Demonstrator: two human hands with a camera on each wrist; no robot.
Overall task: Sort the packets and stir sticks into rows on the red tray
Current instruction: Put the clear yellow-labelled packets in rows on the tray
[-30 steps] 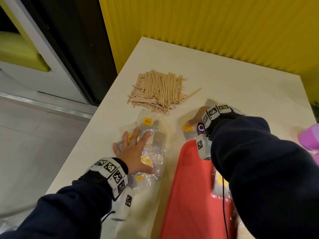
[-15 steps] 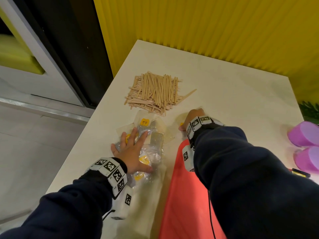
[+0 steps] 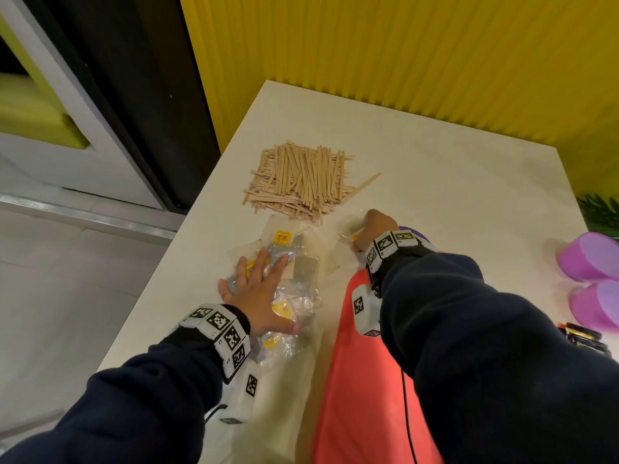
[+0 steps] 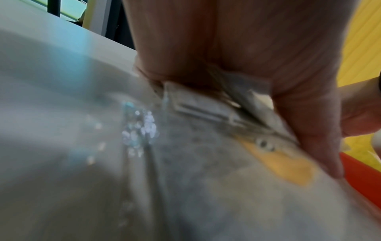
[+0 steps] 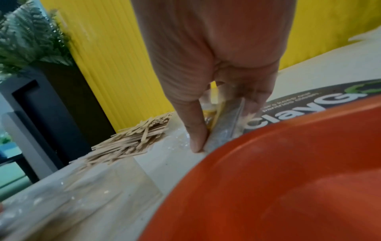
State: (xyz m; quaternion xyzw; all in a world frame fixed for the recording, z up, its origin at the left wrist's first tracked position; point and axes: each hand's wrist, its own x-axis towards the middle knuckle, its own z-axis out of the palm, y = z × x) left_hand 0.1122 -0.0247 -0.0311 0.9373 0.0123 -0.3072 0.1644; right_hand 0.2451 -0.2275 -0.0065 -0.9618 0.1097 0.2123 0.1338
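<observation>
My left hand (image 3: 268, 279) lies flat, fingers straight, on a heap of clear packets with yellow labels (image 3: 294, 289) left of the red tray (image 3: 361, 380). In the left wrist view the palm presses on a silver packet (image 4: 206, 106). My right hand (image 3: 371, 226) is just past the tray's far end. There its thumb and fingers pinch a clear packet with a yellow label (image 5: 224, 117), tilted up off the table. A pile of wooden stir sticks (image 3: 301, 180) lies beyond both hands. My right arm hides most of the tray.
Two purple cups (image 3: 593, 259) and a small black object (image 3: 582, 336) sit at the table's right side. A dark round mat with white lettering (image 5: 299, 107) lies under the tray's far end. The table's left edge runs close to my left hand. A yellow wall stands behind.
My right hand has shifted a little to the left and closed over the packet by the tray's far end. My left hand has stayed flat on the heap.
</observation>
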